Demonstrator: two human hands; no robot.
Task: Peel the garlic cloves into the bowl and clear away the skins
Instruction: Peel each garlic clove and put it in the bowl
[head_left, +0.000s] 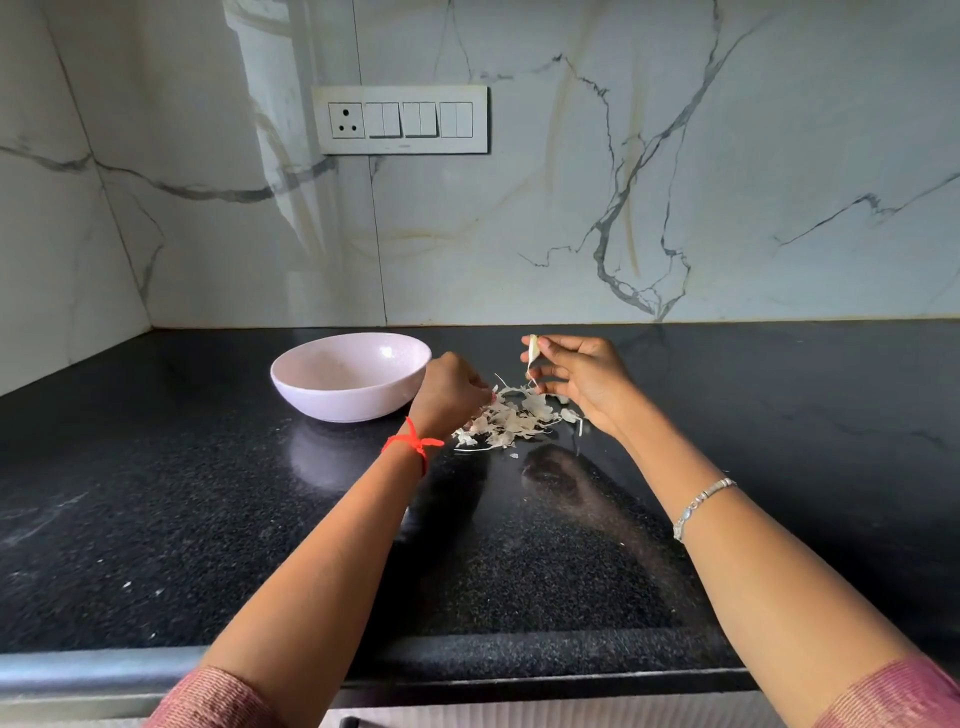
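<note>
The right hand (576, 379) is pinching a garlic clove (533, 349) between thumb and fingertips, holding it upright above the counter, while its other fingers are curling loosely below. A thin strip of skin is hanging from the clove toward the pile underneath.

The left hand (452, 395) is reaching into the near-left edge of the loose skins (514, 423), knuckles up and fingers bending down. Its fingertips are lying hidden behind the hand itself, so I cannot tell whether it is gripping a skin or only touching the heap. The skins are lying scattered on the black counter (156, 519) between the two hands. A pale bit is showing just beside the right hand's lower fingers, too small to tell clove from skin.

The pale pink bowl (332, 400) is standing just left of the left hand. Its near rim is blocking the bottom, so what is inside is not showing.

A red thread (413, 444) is circling the left wrist and a silver bracelet (698, 506) the right. Pink sleeves (218, 699) are being cut off by the lower edge. A switch panel (402, 119) is sitting on the marble wall (727, 208) behind.
</note>
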